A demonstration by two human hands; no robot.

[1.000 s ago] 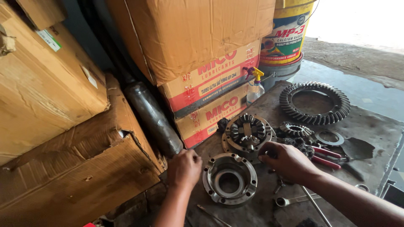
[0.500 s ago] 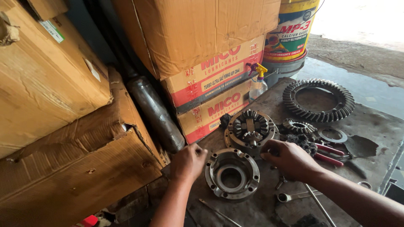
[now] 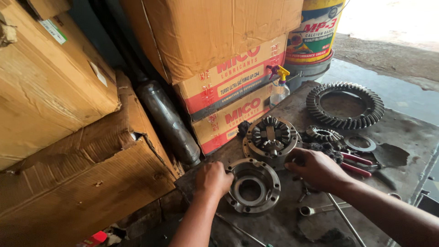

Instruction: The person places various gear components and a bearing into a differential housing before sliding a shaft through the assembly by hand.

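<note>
While the stacked cardboard boxes (image 3: 215, 50) and the grease bucket (image 3: 313, 34) are crowding the back of the grimy table (image 3: 411, 137), the person is working over a stripped differential at its near edge. Farthest right, the big ring gear (image 3: 345, 106) is lying flat, well apart from both hands. Nearer, the case half with its spider gears (image 3: 270, 137) is sitting upright, touching the empty flanged cover (image 3: 253, 186) just in front of it. The left hand (image 3: 212, 179) is resting on that cover's left rim, fingers curled over the edge and apparently gripping it; the right hand (image 3: 315, 168) is pressing against the geared half's right flange, fingers bent, though whether they are clamped on anything cannot be told. Steadying both halves squarely, flanges level and bolt holes in line, is likely the sound way to handle them. Smaller pieces are lying right: a side gear (image 3: 323, 134), red-handled pliers (image 3: 356, 163), a spanner (image 3: 320, 209), and a spray bottle (image 3: 279, 87).
</note>
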